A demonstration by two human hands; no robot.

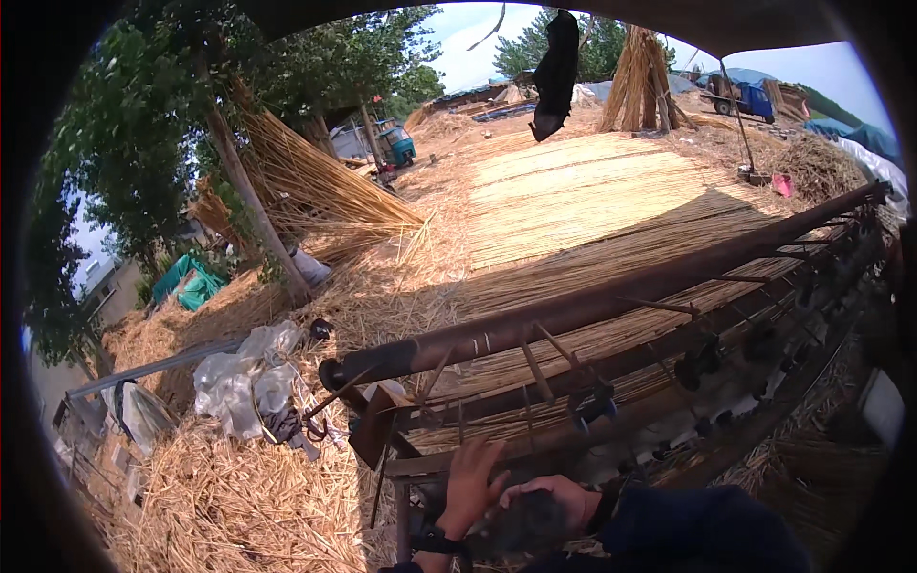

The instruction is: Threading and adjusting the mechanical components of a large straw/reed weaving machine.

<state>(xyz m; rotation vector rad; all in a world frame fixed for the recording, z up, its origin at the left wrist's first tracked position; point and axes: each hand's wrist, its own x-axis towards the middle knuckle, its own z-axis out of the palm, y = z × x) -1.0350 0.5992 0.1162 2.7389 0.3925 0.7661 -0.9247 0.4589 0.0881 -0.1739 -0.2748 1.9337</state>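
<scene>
My left hand is raised at the near left end of a long metal machine frame, in front of its lower bar. Its fingers are stretched out and apart, with nothing seen in them. Close beside it on the right is my right hand, reaching in from a dark blue sleeve. The right fingers curl around a dark, blurred object whose kind I cannot make out. Behind the frame's bars stretches a reed mat of long straw-coloured stalks. Small dark fittings line the frame.
Loose straw covers the ground at left, beside crumpled clear plastic sheeting. Bundled reeds lean by a tree trunk; another reed stack stands far back. A black hanging thing dangles overhead. A blue vehicle is far right.
</scene>
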